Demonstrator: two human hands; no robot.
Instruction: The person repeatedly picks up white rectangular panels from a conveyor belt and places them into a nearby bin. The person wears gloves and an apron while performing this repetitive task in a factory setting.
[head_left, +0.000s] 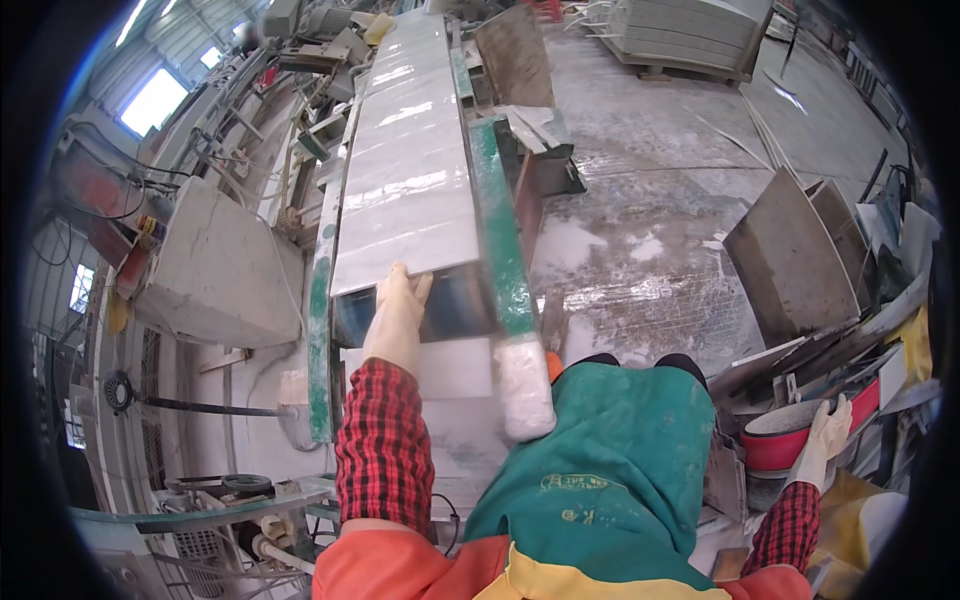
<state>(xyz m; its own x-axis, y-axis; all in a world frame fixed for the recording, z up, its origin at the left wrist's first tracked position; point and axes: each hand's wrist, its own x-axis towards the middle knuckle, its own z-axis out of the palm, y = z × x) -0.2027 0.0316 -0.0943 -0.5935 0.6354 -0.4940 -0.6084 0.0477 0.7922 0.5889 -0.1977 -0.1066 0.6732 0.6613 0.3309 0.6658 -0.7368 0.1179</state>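
My left hand (pixel 399 300), in a cream glove, is closed at the near edge of a white stone slab (pixel 410 235) on a long narrow line. Its fingertips overlap that edge; the underside of the grip is hidden. A dark blue gap (pixel 455 303) separates this slab from another pale slab (pixel 452 370) closer to me. Far out on the right, my gloved right hand (pixel 827 430) has its fingers apart in front of a red-sided oval tub (pixel 776 447) with a dark rim. Whether it touches the tub I cannot tell.
Green side rails (pixel 505 240) flank the slab line, with a white wrapped pad (pixel 525 395) on the near right end. Brown boards (pixel 795 250) lean at the right above scrap pieces. A big pale slab (pixel 220 270) stands left. Stacked slabs (pixel 680 35) sit far back.
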